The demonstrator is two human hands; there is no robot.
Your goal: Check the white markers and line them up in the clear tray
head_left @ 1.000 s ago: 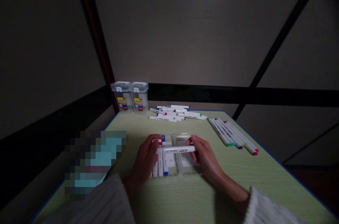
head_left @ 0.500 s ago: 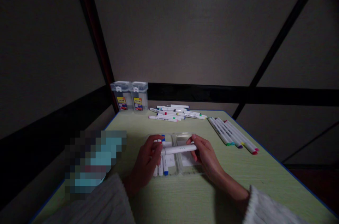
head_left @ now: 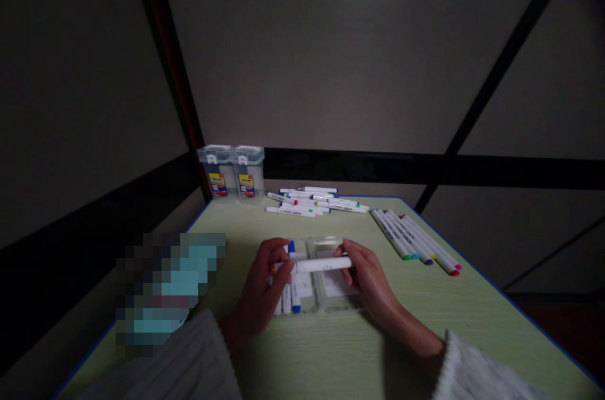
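A white marker [head_left: 324,264] lies crosswise between my two hands, above an opened clear plastic case [head_left: 326,307]. My left hand [head_left: 265,283] pinches its left end, where a bit of orange shows by the fingers. Around the other end, the fingers of my right hand [head_left: 366,271] are closed. Below, several white markers [head_left: 295,290] lie side by side in the case's left half, one of them with blue ends; my left hand partly covers them. The right half [head_left: 333,286] of the case sits under the held marker and my right fingers.
Two lidded clear boxes [head_left: 246,176] with yellow labels stand at the back left. Loose markers [head_left: 316,203] are heaped at the table's back. More markers [head_left: 416,237] lie in a slanted row on the right. A pixelated object [head_left: 174,286] is at the left edge.
The held marker has shifted slightly to the right at its left end, and the fingers of my left hand have moved a little on it. My right hand stays nearly still.
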